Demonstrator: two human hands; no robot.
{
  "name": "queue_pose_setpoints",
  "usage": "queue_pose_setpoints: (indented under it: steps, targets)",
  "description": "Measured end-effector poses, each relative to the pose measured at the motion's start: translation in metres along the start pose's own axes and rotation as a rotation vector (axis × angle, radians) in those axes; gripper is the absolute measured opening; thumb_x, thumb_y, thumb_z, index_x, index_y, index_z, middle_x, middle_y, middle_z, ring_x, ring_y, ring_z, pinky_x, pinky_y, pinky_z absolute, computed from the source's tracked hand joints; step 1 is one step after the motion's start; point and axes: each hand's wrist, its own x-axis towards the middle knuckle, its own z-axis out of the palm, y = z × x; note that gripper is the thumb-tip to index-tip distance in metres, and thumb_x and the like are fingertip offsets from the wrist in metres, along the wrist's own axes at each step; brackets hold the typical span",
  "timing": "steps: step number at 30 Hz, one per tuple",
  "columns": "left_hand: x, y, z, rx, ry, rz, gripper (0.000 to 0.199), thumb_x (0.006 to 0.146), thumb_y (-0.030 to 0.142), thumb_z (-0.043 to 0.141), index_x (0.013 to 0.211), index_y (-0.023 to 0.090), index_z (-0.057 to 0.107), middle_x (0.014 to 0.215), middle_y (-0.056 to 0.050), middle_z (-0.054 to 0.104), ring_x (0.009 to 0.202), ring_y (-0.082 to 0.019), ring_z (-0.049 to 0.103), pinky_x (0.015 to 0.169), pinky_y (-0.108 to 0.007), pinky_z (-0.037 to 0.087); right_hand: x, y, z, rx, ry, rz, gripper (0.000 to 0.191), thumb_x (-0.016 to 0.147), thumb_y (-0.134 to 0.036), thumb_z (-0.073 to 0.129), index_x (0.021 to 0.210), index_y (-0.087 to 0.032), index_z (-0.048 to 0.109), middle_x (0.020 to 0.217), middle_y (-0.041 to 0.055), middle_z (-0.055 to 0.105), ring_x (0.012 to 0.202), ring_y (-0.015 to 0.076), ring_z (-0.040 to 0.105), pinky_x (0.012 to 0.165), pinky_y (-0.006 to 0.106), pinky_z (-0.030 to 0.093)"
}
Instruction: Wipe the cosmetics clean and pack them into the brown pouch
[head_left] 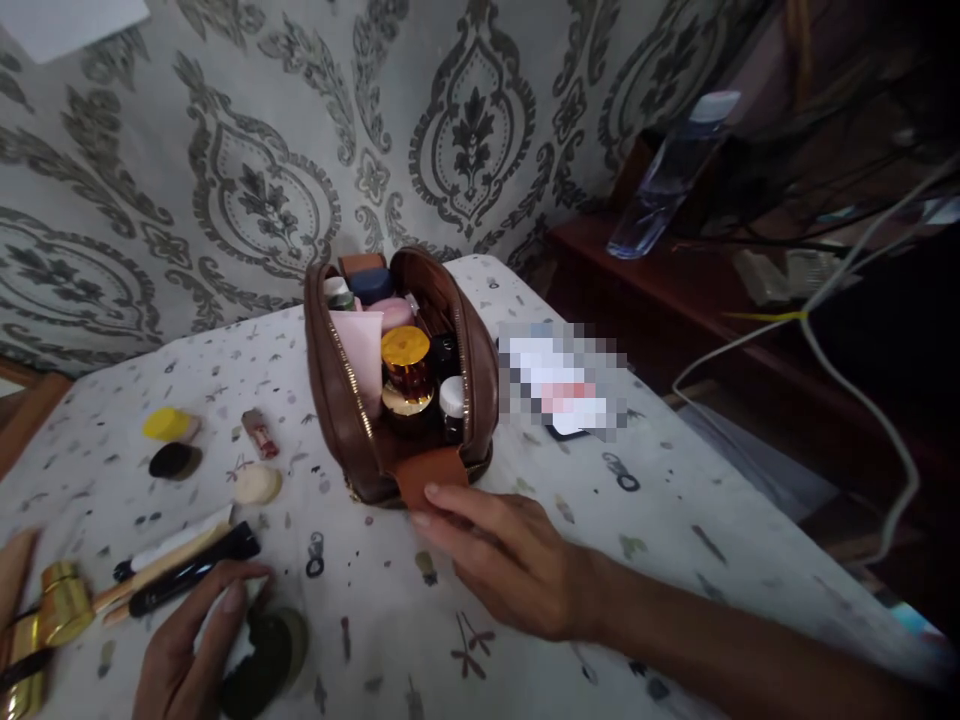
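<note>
A brown leather cosmetic bag (330, 400) stands unzipped on the table. Inside it are a gold-lidded jar (406, 360), a pale pink tube (364, 350), a small white-capped bottle (452, 400) and several other cosmetics. My right hand (517, 560) has its fingertips closed on the tan leather tab (433, 478) at the bag's near end. At the lower left, my left hand (187, 640) is curled around a white, tissue-like piece (241, 640), only partly visible. Right beside these fingers sits a dark green round jar (262, 665); whether they touch it is unclear.
Left on the patterned tablecloth lie a black tube (196, 570), gold bottles (66, 605), a cream round sponge (258, 484), a yellow cap (168, 424), a black cap (172, 460) and a small clear-and-red item (259, 436). A phone (566, 395) lies right; a water bottle (664, 190) stands beyond.
</note>
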Motion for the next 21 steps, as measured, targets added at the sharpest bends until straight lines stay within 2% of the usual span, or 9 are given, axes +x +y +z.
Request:
queue_pose_setpoints:
  steps: [3, 6, 8, 10, 12, 14, 18, 21]
  targets:
    - [0.002, 0.004, -0.002, -0.027, -0.040, 0.068, 0.046, 0.088, 0.060, 0.049, 0.089, 0.022, 0.074, 0.092, -0.004, 0.074, 0.089, -0.026, 0.068, 0.075, -0.031, 0.055, 0.001, -0.007, 0.000, -0.004, 0.048, 0.012, 0.057, 0.090, -0.005, 0.051, 0.146, -0.015, 0.046, 0.128, 0.0149, 0.067, 0.112, 0.0183, 0.069, 0.089, 0.024, 0.061]
    - [0.001, 0.010, -0.001, -0.072, -0.007, 0.099, 0.048, 0.090, 0.060, 0.045, 0.091, 0.020, 0.071, 0.085, -0.004, 0.071, 0.080, -0.024, 0.066, 0.070, -0.030, 0.052, 0.007, -0.027, 0.002, 0.044, 0.042, 0.028, 0.058, 0.089, -0.005, 0.055, 0.145, -0.017, 0.047, 0.133, 0.0155, 0.063, 0.105, 0.0179, 0.071, 0.086, 0.024, 0.062]
    - [0.000, 0.013, 0.000, -0.105, 0.009, 0.108, 0.049, 0.090, 0.060, 0.042, 0.094, 0.020, 0.069, 0.083, -0.003, 0.070, 0.077, -0.023, 0.064, 0.071, -0.031, 0.051, 0.012, -0.048, 0.008, 0.132, -0.060, 0.079, 0.051, 0.091, -0.007, 0.054, 0.140, -0.018, 0.051, 0.133, 0.0146, 0.062, 0.101, 0.0171, 0.071, 0.087, 0.027, 0.061]
    - [-0.001, 0.013, 0.001, -0.165, 0.020, 0.135, 0.049, 0.091, 0.059, 0.040, 0.100, 0.019, 0.067, 0.092, -0.005, 0.071, 0.085, -0.024, 0.065, 0.078, -0.033, 0.051, 0.017, -0.073, 0.020, 0.269, -0.209, 0.153, 0.043, 0.094, -0.014, 0.052, 0.137, -0.019, 0.052, 0.132, 0.0139, 0.061, 0.102, 0.0182, 0.069, 0.085, 0.031, 0.062]
    - [-0.001, 0.010, 0.002, -0.256, 0.042, 0.192, 0.048, 0.093, 0.058, 0.038, 0.107, 0.019, 0.064, 0.107, -0.008, 0.069, 0.103, -0.025, 0.062, 0.093, -0.035, 0.047, 0.022, -0.095, 0.036, 0.407, -0.372, 0.242, 0.044, 0.094, -0.021, 0.057, 0.137, -0.019, 0.050, 0.132, 0.0139, 0.056, 0.102, 0.0199, 0.068, 0.081, 0.034, 0.062]
    - [0.000, 0.004, 0.003, -0.358, 0.065, 0.230, 0.048, 0.095, 0.056, 0.036, 0.112, 0.019, 0.060, 0.105, -0.007, 0.066, 0.102, -0.023, 0.061, 0.096, -0.035, 0.045, 0.029, -0.114, 0.055, 0.485, -0.472, 0.343, 0.052, 0.090, -0.025, 0.064, 0.139, -0.019, 0.047, 0.132, 0.0142, 0.052, 0.096, 0.0197, 0.066, 0.080, 0.037, 0.061]
    - [0.000, -0.008, -0.002, -0.550, 0.020, 0.203, 0.038, 0.095, 0.044, 0.039, 0.120, 0.020, 0.054, 0.104, -0.005, 0.064, 0.103, -0.021, 0.060, 0.099, -0.035, 0.044, 0.045, -0.139, 0.086, 0.465, -0.550, 0.533, 0.056, 0.084, -0.028, 0.071, 0.134, -0.017, 0.050, 0.122, 0.0117, 0.051, 0.090, 0.0207, 0.063, 0.083, 0.041, 0.057]
    - [-0.006, -0.008, -0.008, -0.579, -0.039, 0.287, 0.031, 0.093, 0.035, 0.045, 0.119, 0.021, 0.054, 0.112, -0.005, 0.063, 0.113, -0.021, 0.057, 0.104, -0.035, 0.041, 0.052, -0.147, 0.098, 0.414, -0.515, 0.609, 0.042, 0.083, -0.024, 0.070, 0.122, -0.017, 0.057, 0.113, 0.0084, 0.052, 0.090, 0.0204, 0.062, 0.084, 0.038, 0.055]
